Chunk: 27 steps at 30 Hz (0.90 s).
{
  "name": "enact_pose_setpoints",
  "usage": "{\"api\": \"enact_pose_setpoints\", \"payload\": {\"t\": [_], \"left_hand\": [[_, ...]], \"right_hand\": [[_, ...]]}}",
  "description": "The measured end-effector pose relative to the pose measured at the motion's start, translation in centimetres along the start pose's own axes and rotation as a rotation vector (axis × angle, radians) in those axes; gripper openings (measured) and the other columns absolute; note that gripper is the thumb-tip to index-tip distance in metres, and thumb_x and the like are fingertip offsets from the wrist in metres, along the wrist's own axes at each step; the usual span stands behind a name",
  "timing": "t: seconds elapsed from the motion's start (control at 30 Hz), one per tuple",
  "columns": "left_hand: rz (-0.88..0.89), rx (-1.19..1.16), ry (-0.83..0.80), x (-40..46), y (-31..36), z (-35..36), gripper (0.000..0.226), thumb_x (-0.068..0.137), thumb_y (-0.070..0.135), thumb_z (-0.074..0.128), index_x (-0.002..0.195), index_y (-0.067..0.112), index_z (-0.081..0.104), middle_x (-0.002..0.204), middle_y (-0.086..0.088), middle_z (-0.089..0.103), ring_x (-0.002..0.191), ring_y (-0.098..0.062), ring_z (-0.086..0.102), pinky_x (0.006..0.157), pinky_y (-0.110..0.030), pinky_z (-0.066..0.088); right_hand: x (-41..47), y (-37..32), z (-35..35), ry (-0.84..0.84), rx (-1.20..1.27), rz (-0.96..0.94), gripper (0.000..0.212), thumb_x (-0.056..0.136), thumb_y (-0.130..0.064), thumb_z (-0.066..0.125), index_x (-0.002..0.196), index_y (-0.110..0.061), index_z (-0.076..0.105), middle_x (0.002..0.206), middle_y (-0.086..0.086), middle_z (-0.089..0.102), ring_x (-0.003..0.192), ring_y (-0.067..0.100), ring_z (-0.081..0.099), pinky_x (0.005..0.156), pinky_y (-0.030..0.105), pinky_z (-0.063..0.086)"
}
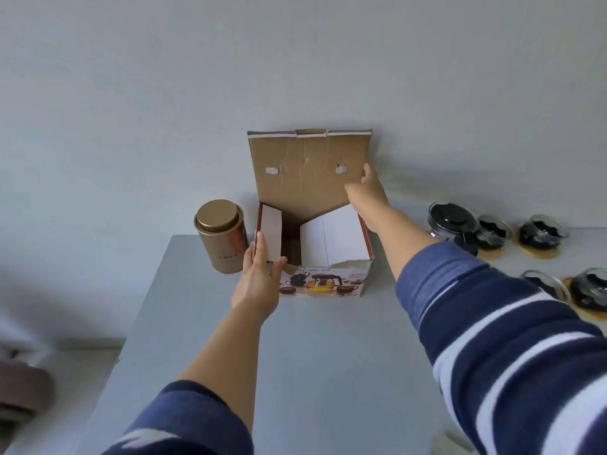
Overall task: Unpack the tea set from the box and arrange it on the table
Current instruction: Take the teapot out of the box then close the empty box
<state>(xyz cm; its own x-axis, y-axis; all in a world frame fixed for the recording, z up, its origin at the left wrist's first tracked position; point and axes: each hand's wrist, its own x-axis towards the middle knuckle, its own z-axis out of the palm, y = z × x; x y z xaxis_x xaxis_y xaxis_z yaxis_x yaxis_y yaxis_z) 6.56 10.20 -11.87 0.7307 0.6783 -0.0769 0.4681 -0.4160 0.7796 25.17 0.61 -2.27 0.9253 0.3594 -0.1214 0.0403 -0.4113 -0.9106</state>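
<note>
The tea set box point(323, 282) stands open at the back of the grey table point(312, 372), its brown lid point(305, 172) upright against the wall. My left hand point(259, 277) grips the box's left side flap point(272, 233) at the front left corner. My right hand point(368, 190) holds the lid's right edge, thumb on its inner face. What I can see of the inside of the box is dark. A glass teapot point(451, 223) with a black lid and several glass cups point(543, 231) on wooden coasters stand to the right.
A gold tea tin point(221, 236) stands just left of the box. The table's left edge drops to the floor, where a blurred brownish object point(23, 392) lies. A white inner flap point(331, 238) leans over the box's right half.
</note>
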Motion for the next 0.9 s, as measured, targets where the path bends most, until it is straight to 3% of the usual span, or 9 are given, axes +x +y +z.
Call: {"api": "enact_pose_setpoints", "payload": {"t": [0.07, 0.1, 0.17, 0.2, 0.3, 0.37, 0.5, 0.7, 0.9], "left_hand": [[-0.005, 0.004, -0.009, 0.0, 0.1, -0.2, 0.066, 0.101, 0.043, 0.036, 0.154, 0.035, -0.004, 0.163, 0.008, 0.003, 0.144, -0.022, 0.028, 0.106, -0.042, 0.037], [-0.002, 0.007, -0.012, 0.0, 0.3, -0.4, 0.066, 0.101, 0.043, 0.036, 0.154, 0.035, -0.004, 0.163, 0.007, 0.003, 0.144, -0.022, 0.029, 0.106, -0.042, 0.037], [0.001, 0.008, -0.026, -0.4, 0.6, -0.7, 0.066, 0.101, 0.042, 0.036, 0.154, 0.034, -0.002, 0.163, 0.005, 0.003, 0.144, -0.022, 0.028, 0.107, -0.040, 0.035], [-0.002, -0.014, -0.040, -0.5, 0.8, -0.9, 0.065, 0.101, 0.042, 0.036, 0.154, 0.033, -0.001, 0.163, 0.005, 0.003, 0.145, -0.021, 0.025, 0.109, -0.039, 0.033], [-0.029, -0.194, -0.066, -0.4, 1.1, -1.3, 0.062, 0.100, 0.051, 0.029, 0.155, 0.033, 0.007, 0.163, 0.004, 0.009, 0.149, -0.016, 0.015, 0.116, -0.039, 0.019], [-0.084, -0.329, -0.065, -0.4, 1.3, -1.6, 0.067, 0.095, 0.063, 0.017, 0.154, 0.033, 0.014, 0.162, 0.006, 0.015, 0.150, -0.015, 0.013, 0.122, -0.042, 0.012], [-0.236, -0.501, -0.038, -0.1, 1.3, -1.7, 0.080, 0.085, 0.077, 0.009, 0.153, 0.035, 0.018, 0.160, 0.006, 0.023, 0.148, -0.023, 0.021, 0.119, -0.052, 0.020], [-0.094, -0.385, -0.016, -0.8, 1.3, -0.6, 0.056, 0.102, 0.048, 0.019, 0.154, 0.035, 0.005, 0.160, 0.006, 0.023, 0.147, -0.022, 0.023, 0.120, -0.040, 0.021], [-0.038, -0.212, 0.062, 0.0, 0.4, 0.0, 0.054, 0.100, 0.052, 0.019, 0.150, 0.034, 0.027, 0.143, -0.002, 0.051, 0.129, -0.026, 0.049, 0.100, -0.040, 0.042]], "right_hand": [[-1.0, 0.5, -0.3, -0.017, 0.005, -0.061, 0.075, 0.074, -0.020, 0.054, 0.146, -0.026, 0.033, 0.145, 0.002, 0.043, 0.111, 0.017, 0.057, 0.070, 0.024, 0.043], [-1.7, 0.7, -0.6, -0.008, -0.001, -0.097, 0.065, 0.071, -0.021, 0.058, 0.134, -0.023, 0.043, 0.132, 0.002, 0.047, 0.099, 0.015, 0.058, 0.065, 0.022, 0.042], [-3.4, 1.3, -1.3, 0.007, 0.010, -0.139, 0.041, 0.080, -0.016, 0.064, 0.117, -0.021, 0.046, 0.111, 0.002, 0.044, 0.086, 0.015, 0.051, 0.061, 0.018, 0.037], [-4.1, 1.8, -1.7, -0.002, 0.044, -0.161, 0.045, 0.084, -0.015, 0.064, 0.123, -0.024, 0.043, 0.107, 0.002, 0.046, 0.089, 0.015, 0.051, 0.062, 0.017, 0.036], [-6.4, 3.2, -2.7, 0.023, 0.115, -0.203, 0.058, 0.092, -0.019, 0.058, 0.145, -0.026, 0.035, 0.111, 0.001, 0.056, 0.102, 0.013, 0.054, 0.073, 0.015, 0.039], [-7.6, 4.3, -2.9, 0.057, 0.082, -0.232, 0.045, 0.097, -0.019, 0.050, 0.141, -0.023, 0.045, 0.119, -0.001, 0.058, 0.110, 0.013, 0.054, 0.079, 0.013, 0.040], [-9.0, 7.1, -3.0, 0.087, -0.105, -0.305, 0.037, 0.101, -0.011, 0.039, 0.132, -0.016, 0.058, 0.135, 0.001, 0.059, 0.126, 0.015, 0.052, 0.096, 0.014, 0.034], [-9.3, 9.6, -2.2, 0.112, -0.228, -0.342, 0.038, 0.099, -0.002, 0.043, 0.131, -0.012, 0.060, 0.133, 0.005, 0.061, 0.121, 0.020, 0.057, 0.095, 0.013, 0.038], [-9.0, 9.9, -2.1, 0.140, -0.280, -0.353, 0.037, 0.099, -0.004, 0.045, 0.132, -0.015, 0.059, 0.138, 0.007, 0.057, 0.126, 0.020, 0.055, 0.103, 0.021, 0.040]]}}
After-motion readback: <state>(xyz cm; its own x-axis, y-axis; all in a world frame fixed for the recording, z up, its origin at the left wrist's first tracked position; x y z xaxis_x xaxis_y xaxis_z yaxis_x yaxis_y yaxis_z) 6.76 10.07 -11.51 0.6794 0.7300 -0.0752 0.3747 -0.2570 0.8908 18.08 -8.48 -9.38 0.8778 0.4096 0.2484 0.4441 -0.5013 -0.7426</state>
